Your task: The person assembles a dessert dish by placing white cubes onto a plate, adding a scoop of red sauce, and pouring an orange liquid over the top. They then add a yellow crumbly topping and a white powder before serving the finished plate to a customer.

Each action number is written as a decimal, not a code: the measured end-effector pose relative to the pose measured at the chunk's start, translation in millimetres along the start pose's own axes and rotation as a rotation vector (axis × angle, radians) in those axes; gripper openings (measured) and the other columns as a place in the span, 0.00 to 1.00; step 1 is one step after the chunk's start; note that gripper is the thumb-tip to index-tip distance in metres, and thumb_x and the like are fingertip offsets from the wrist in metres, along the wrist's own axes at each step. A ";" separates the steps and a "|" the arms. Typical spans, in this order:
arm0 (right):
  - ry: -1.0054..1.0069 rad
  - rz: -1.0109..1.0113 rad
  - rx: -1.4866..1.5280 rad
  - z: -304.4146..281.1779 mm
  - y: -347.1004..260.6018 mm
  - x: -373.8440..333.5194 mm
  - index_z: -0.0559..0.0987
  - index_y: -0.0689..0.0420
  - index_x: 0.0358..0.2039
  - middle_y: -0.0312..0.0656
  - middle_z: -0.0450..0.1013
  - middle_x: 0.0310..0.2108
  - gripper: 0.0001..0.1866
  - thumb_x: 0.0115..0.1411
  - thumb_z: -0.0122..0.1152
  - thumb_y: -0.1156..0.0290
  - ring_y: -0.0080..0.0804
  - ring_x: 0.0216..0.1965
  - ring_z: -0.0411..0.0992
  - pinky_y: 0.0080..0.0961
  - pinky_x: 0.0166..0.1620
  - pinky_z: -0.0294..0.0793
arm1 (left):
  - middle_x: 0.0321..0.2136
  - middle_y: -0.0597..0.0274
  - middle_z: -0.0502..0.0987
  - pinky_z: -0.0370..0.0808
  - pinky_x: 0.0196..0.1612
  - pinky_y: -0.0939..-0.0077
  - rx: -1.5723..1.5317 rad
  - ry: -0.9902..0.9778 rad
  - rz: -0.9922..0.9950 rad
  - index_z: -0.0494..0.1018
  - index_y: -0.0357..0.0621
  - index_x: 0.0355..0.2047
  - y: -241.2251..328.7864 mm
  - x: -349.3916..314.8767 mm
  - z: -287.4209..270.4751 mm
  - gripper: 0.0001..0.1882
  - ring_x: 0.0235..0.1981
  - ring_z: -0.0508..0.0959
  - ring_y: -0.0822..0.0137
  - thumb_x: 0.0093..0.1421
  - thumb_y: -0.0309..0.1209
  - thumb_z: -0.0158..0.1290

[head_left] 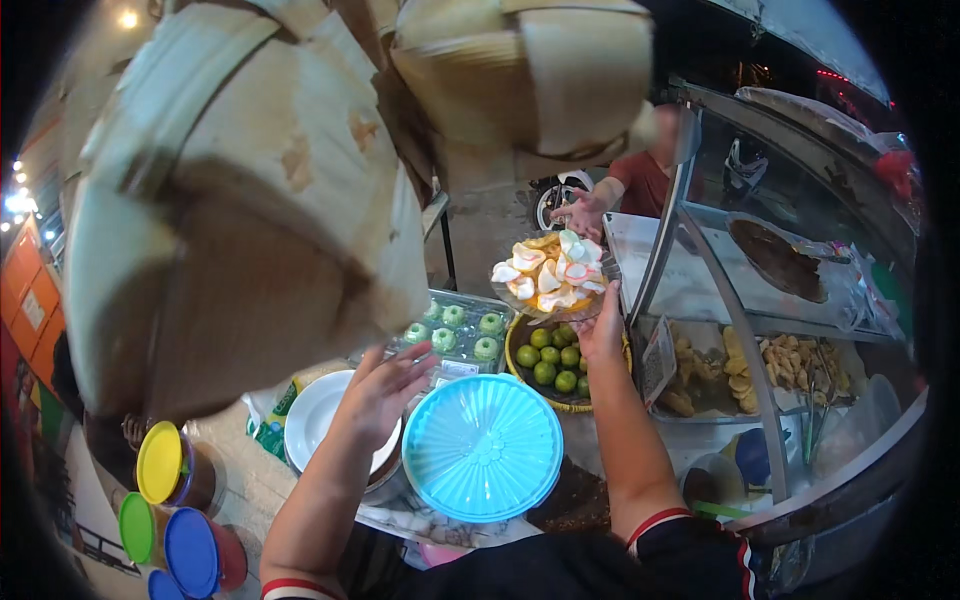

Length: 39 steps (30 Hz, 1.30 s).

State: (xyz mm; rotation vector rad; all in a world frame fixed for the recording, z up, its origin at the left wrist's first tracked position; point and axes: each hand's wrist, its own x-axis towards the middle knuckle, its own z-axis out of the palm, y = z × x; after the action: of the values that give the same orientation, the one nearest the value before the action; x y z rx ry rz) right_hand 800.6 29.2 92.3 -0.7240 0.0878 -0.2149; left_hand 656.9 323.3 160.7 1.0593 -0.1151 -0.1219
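My right hand (601, 325) reaches far forward, its fingers gripping the near right edge of a clear plate (540, 312). Pale crackers (556, 270) with pink and green edges are heaped on it, hiding most of the food below. Just beyond, another person's hand (582, 210) stretches toward the plate with spread fingers; I cannot tell whether it touches. My left hand (378, 395) is open and holds nothing, hovering by a white bowl (312, 425). Between my forearms sits a round light-blue lid (483, 447).
Large woven leaf pouches (270, 200) hang close overhead, blocking the upper left. Green limes (548, 360) fill a basket beside a clear box of green cakes (465, 325). A glass display case (740, 330) with fried food stands right. Tubs with coloured lids (192, 553) are at left.
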 end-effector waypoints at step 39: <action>0.027 -0.064 0.086 -43.3 -6.6 145.0 0.54 0.53 0.58 0.48 0.52 0.56 0.30 0.59 0.49 0.57 0.44 0.50 0.63 0.35 0.49 0.67 | 0.53 0.51 0.59 0.59 0.54 0.70 0.243 0.842 0.480 0.56 0.37 0.55 -46.1 -163.3 -115.0 0.29 0.52 0.62 0.61 0.51 0.24 0.47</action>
State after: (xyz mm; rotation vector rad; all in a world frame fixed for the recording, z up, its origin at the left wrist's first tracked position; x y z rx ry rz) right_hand 934.2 -36.2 63.6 -0.6391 0.0801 -0.2881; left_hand 511.2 425.4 58.9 1.2189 0.3877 0.7855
